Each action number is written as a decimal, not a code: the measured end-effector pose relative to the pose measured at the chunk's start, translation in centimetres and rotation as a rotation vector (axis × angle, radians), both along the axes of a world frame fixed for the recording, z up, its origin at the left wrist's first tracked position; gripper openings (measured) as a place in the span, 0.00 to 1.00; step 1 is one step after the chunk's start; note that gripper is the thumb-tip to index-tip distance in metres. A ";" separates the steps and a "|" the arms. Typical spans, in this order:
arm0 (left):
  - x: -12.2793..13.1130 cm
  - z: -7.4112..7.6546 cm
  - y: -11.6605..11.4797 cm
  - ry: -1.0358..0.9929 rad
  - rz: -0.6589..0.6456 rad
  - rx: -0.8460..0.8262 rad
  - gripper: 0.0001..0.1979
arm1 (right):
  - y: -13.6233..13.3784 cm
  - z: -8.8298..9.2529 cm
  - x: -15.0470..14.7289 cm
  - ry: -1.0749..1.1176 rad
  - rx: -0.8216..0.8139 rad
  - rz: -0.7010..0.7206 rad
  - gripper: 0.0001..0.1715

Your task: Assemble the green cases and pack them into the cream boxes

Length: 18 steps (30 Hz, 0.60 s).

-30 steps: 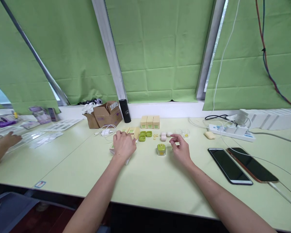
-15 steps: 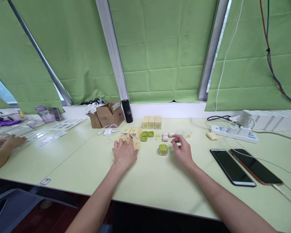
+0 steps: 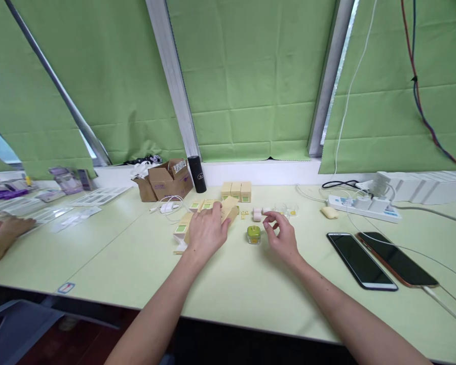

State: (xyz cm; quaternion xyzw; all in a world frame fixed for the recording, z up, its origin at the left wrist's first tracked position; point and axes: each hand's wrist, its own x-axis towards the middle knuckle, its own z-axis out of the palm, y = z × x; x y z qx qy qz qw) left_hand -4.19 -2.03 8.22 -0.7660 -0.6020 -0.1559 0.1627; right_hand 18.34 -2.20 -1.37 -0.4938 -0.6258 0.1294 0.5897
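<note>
My left hand (image 3: 205, 232) is closed on a small kraft cardboard box (image 3: 231, 209), its fingers over the top; the box looks tilted, and much of it is hidden by the hand. More kraft boxes with green labels (image 3: 181, 228) lie beside and behind that hand. A small clear jar with a green lid (image 3: 254, 234) stands upright on the table between my hands. My right hand (image 3: 283, 235) hovers just right of the jar, apart from it, fingers loosely curved with nothing visible in them. Tiny yellow pieces (image 3: 243, 215) and a pink-white roll (image 3: 257, 214) lie behind the jar.
Three kraft boxes (image 3: 236, 191) stand at the back, near a black bottle (image 3: 196, 174) and an open carton (image 3: 171, 180). Clear round lids (image 3: 292, 209) lie behind my right hand. Two phones (image 3: 362, 261) and a power strip (image 3: 361, 208) are at right. Another person's hand (image 3: 13, 228) works at far left.
My left hand has moved right and lifted a kraft box from the group, now covering the green trays. My right hand has shifted slightly toward the jar.
</note>
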 end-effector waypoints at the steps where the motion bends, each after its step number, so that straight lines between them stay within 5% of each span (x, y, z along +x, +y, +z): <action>1: 0.5 -0.1 0.3 -0.022 -0.049 0.031 0.16 | -0.1 0.1 -0.1 -0.028 0.021 0.007 0.15; 7: 3.6 -1.6 1.6 -0.119 -0.277 0.327 0.13 | -0.5 0.6 -1.0 -0.099 0.035 0.103 0.21; 18: 6.2 -3.8 1.9 -0.237 -0.693 0.561 0.24 | 0.6 0.2 -1.0 0.340 -0.054 0.226 0.22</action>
